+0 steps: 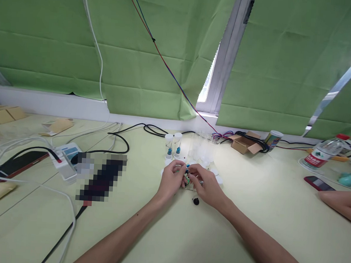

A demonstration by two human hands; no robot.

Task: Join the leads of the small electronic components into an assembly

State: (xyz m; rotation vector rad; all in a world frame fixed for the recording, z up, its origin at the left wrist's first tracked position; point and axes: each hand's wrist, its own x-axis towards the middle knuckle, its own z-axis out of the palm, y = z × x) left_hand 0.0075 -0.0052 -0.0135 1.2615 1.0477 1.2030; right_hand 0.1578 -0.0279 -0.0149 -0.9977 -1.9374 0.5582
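Observation:
My left hand [171, 179] and my right hand [204, 181] meet over the middle of the table, fingers bent inward. Between their fingertips is a small blue and black part [187, 170], too small to name. Just below it, a green piece [188, 180] shows between the hands, partly covered by fingers. A small round black piece [196, 201] lies on the table under my right hand. Behind my hands stand two clear tubes with white caps [169, 137], each holding a blue item. More clear containers [196, 146] stand to their right, blurred by glare.
On the left lie a white power strip [68, 162], cables and a pixelated dark object [103, 178]. An open cardboard box [244, 143] and a can [273, 139] stand at the back. To the right are a water bottle [324, 152], a phone [318, 183] and another person's arm [343, 203].

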